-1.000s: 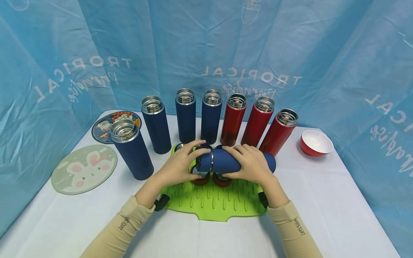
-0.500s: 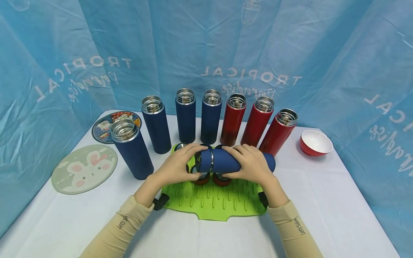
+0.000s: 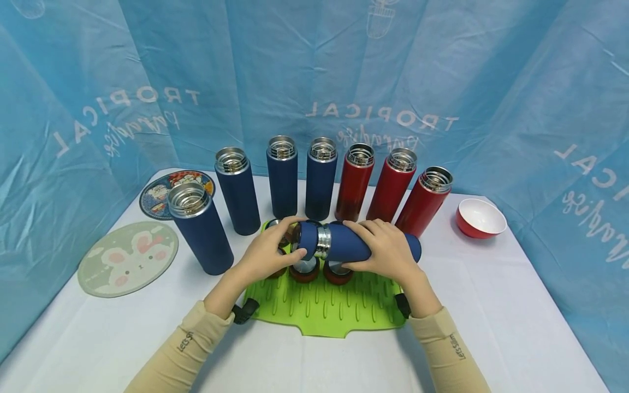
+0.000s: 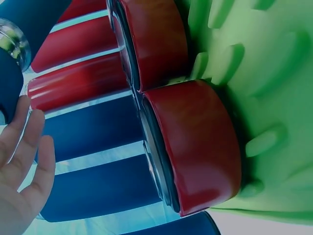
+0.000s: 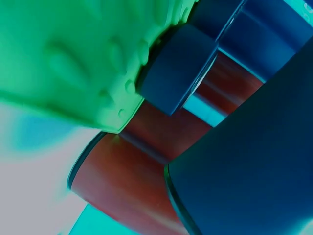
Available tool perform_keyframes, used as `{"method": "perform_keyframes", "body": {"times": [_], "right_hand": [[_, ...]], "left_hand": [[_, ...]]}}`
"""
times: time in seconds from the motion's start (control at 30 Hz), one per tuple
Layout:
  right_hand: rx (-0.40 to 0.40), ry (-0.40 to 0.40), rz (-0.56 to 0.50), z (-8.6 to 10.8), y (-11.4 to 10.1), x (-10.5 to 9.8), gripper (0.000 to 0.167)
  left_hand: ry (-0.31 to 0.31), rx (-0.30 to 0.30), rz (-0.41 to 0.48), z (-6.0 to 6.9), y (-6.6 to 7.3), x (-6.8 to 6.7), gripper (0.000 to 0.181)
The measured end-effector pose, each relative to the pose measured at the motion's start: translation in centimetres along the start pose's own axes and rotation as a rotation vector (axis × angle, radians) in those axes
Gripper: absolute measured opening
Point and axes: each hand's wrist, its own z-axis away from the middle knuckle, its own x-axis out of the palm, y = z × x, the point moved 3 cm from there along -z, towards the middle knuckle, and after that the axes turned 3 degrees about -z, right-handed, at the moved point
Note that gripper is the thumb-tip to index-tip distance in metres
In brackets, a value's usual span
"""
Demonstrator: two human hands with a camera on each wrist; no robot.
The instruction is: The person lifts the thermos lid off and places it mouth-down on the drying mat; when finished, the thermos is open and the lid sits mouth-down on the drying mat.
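Note:
A navy vacuum bottle [image 3: 348,243] lies level in the air above a green ribbed mat [image 3: 324,311]. My right hand [image 3: 385,248] grips its body from above. My left hand [image 3: 265,251] holds the bottle's blue lid [image 3: 308,238] between thumb and fingers. A wide band of silver neck [image 3: 323,241] shows between lid and body. Below, red lids [image 4: 200,147] sit on the mat, one of them [image 3: 337,274] under the bottle. In the right wrist view the bottle's body [image 5: 249,152] fills the right side, and a blue lid [image 5: 176,68] rests on the mat.
Lidless blue bottles [image 3: 236,191] and red bottles [image 3: 393,185] stand upright in an arc behind the mat. A red-and-white bowl [image 3: 481,218] is at the right. Two oval placemats, one with a rabbit [image 3: 130,259], one patterned [image 3: 169,183], lie at the left.
The lid has shifted left, apart from the bottle's body, and more of the silver neck shows. My left hand's fingers have changed their place on the lid; my right hand has barely moved.

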Motion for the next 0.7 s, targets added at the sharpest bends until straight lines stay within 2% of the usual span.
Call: {"method": "perform_keyframes", "body": {"times": [0.1,0.17,0.43,0.57,0.7], "right_hand": [[0.052,0.024,-0.024,0.3,0.5,-0.5,0.085],[0.116,0.044,-0.082,0.6,1.0,-0.9,0.084],[0.506,0.189,-0.5,3.0,3.2,-2.7,0.082],[0.636,0.294,-0.676,4.4,4.4,-3.5,0.084],[0.735,0.387,-0.762,5.5,5.2,-4.5,0.082]], "left_hand": [[0.025,-0.011,0.018,0.1,-0.1,-0.1,0.061],[0.034,-0.009,0.041,0.1,0.0,0.0,0.062],[0.038,0.04,0.117,-0.2,0.6,1.1,0.068],[0.021,0.037,0.132,-0.4,0.9,1.7,0.069],[0.011,0.02,0.135,-0.4,1.1,1.9,0.069]]}}
